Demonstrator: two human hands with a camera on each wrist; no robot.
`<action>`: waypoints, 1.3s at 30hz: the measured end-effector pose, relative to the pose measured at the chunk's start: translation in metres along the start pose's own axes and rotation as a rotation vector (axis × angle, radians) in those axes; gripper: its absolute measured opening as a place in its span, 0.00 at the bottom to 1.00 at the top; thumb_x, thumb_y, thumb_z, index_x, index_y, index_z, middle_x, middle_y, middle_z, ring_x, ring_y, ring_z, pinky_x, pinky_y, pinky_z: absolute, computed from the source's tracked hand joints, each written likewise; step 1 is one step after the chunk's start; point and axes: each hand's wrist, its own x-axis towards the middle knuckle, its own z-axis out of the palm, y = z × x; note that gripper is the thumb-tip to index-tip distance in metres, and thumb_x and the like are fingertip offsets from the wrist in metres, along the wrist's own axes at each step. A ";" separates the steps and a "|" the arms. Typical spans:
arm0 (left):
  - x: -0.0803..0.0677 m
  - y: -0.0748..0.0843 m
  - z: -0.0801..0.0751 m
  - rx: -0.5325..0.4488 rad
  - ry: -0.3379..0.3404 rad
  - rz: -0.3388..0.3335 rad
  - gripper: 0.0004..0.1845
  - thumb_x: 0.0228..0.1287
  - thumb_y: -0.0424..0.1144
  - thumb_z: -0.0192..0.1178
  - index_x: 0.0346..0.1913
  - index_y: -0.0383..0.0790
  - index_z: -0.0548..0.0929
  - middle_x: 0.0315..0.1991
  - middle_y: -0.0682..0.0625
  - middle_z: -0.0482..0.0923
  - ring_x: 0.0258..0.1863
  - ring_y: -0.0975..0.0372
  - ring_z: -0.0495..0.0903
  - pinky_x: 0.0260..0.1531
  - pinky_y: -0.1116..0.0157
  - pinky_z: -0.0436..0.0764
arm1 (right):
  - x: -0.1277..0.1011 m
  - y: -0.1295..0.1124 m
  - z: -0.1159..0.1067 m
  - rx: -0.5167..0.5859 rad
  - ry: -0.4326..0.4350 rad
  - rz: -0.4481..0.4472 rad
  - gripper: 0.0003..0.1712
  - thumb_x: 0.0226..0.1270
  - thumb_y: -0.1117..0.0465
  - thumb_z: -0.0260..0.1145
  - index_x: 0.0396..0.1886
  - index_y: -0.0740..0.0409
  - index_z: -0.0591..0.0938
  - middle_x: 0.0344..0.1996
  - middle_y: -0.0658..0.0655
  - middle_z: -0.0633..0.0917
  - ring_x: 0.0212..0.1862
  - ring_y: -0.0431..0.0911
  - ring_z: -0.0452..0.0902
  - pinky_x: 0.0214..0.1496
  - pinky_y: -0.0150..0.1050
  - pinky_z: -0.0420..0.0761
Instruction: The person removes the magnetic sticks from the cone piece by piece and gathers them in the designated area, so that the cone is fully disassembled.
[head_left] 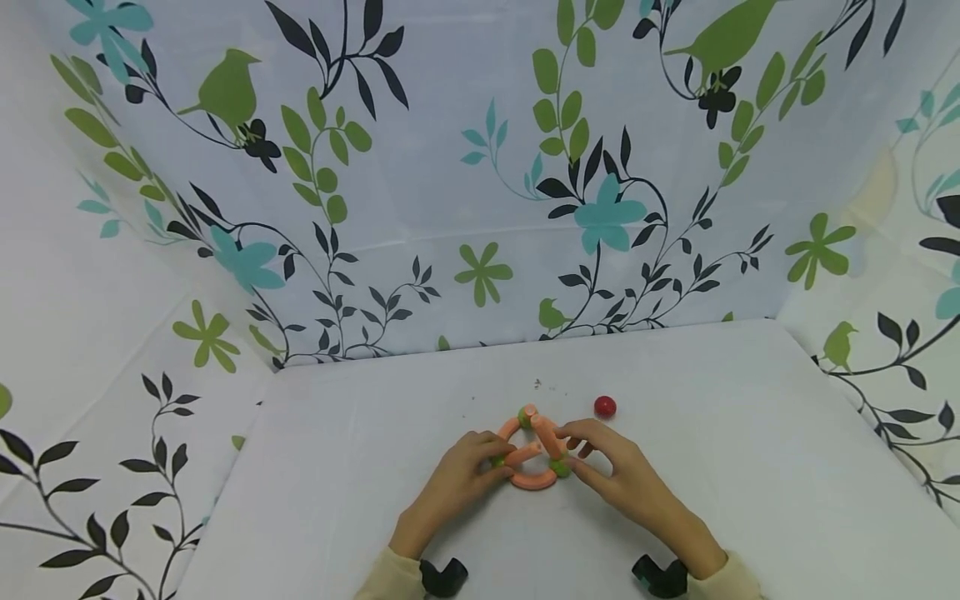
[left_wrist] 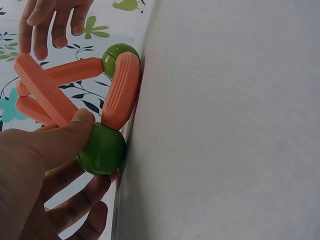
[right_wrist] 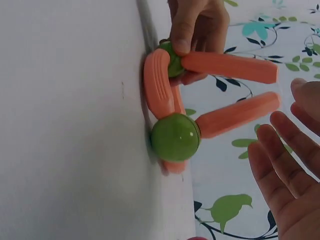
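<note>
On the white bench (head_left: 375, 467), near its front edge and about the middle, stands a small frame of orange rods (head_left: 534, 454) joined by green balls (head_left: 560, 468). Both forearms come in from the near edge and angle inward, so the two hands meet at the frame from either side.

The left hand (head_left: 459, 473) lies low, palm down, with its wrist near the bench. Its grip is closed on the frame's left corner: in the left wrist view the thumb (left_wrist: 65, 137) presses on a green ball (left_wrist: 102, 148) while the fingers curl under it, and a straight rod crosses just above the thumb. A curved orange rod (left_wrist: 121, 90) lies along the bench surface between this ball and a second green ball (left_wrist: 118, 56).

The right hand (head_left: 611, 467) sits at the frame's right side, fingers reaching toward the upright rods. In the right wrist view its fingers (right_wrist: 280, 160) are straight and spread, just beside the free ends of two orange rods (right_wrist: 237, 114) but not touching them; its grip is open and holds nothing.

A small red ball (head_left: 604, 407) lies on the bench just beyond the right hand, apart from the frame. A cloth backdrop (head_left: 450, 167) printed with leaves and birds rises at the far side.
</note>
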 end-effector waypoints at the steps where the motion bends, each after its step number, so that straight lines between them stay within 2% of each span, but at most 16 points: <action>1: 0.000 0.000 0.000 -0.001 0.000 -0.001 0.15 0.66 0.47 0.71 0.55 0.52 0.89 0.51 0.59 0.87 0.48 0.66 0.78 0.50 0.63 0.80 | 0.000 -0.001 0.001 0.006 -0.007 -0.008 0.28 0.64 0.73 0.74 0.63 0.55 0.80 0.54 0.52 0.87 0.51 0.44 0.82 0.48 0.34 0.86; 9: 0.001 0.001 -0.003 0.036 0.004 0.020 0.15 0.67 0.47 0.70 0.55 0.54 0.89 0.51 0.61 0.86 0.46 0.67 0.77 0.47 0.65 0.80 | 0.005 -0.007 0.011 0.095 -0.050 -0.034 0.29 0.64 0.74 0.74 0.63 0.56 0.80 0.53 0.52 0.87 0.50 0.48 0.83 0.50 0.35 0.85; 15: 0.000 -0.002 -0.004 0.053 0.023 0.058 0.15 0.67 0.47 0.70 0.55 0.54 0.89 0.50 0.60 0.86 0.45 0.66 0.78 0.46 0.65 0.80 | 0.007 -0.011 0.023 0.135 -0.018 -0.043 0.29 0.60 0.79 0.73 0.60 0.58 0.81 0.52 0.52 0.87 0.47 0.49 0.84 0.48 0.32 0.86; 21: 0.001 0.000 -0.005 0.035 0.021 0.053 0.14 0.68 0.47 0.69 0.55 0.59 0.90 0.48 0.62 0.85 0.45 0.67 0.78 0.46 0.66 0.79 | 0.004 -0.011 0.033 0.152 0.015 -0.024 0.28 0.60 0.79 0.73 0.58 0.57 0.83 0.50 0.51 0.86 0.46 0.43 0.84 0.48 0.33 0.86; 26: 0.000 0.001 -0.004 0.036 0.018 0.034 0.14 0.67 0.47 0.69 0.55 0.63 0.90 0.46 0.64 0.84 0.44 0.69 0.76 0.45 0.68 0.78 | 0.000 -0.012 0.046 0.118 0.001 -0.107 0.27 0.60 0.78 0.74 0.58 0.57 0.84 0.52 0.53 0.86 0.48 0.41 0.84 0.50 0.32 0.85; 32: -0.005 0.002 -0.002 0.047 0.029 0.062 0.14 0.66 0.46 0.70 0.54 0.60 0.90 0.45 0.62 0.84 0.43 0.68 0.77 0.43 0.68 0.79 | -0.007 -0.013 0.058 0.035 0.015 -0.168 0.28 0.57 0.76 0.76 0.57 0.53 0.86 0.54 0.54 0.84 0.56 0.44 0.82 0.63 0.22 0.75; 34: -0.006 0.003 -0.001 0.044 0.021 0.060 0.14 0.66 0.46 0.70 0.54 0.61 0.90 0.45 0.62 0.84 0.43 0.68 0.77 0.42 0.69 0.78 | -0.009 -0.012 0.059 0.025 0.010 -0.177 0.25 0.60 0.74 0.76 0.56 0.52 0.86 0.54 0.54 0.84 0.58 0.44 0.81 0.66 0.21 0.73; 39: -0.005 0.002 -0.001 0.043 0.007 0.038 0.17 0.66 0.48 0.69 0.57 0.61 0.89 0.46 0.63 0.83 0.43 0.69 0.76 0.42 0.71 0.77 | -0.009 -0.011 0.059 0.010 0.009 -0.191 0.16 0.70 0.64 0.71 0.56 0.52 0.85 0.55 0.54 0.84 0.58 0.42 0.81 0.65 0.21 0.73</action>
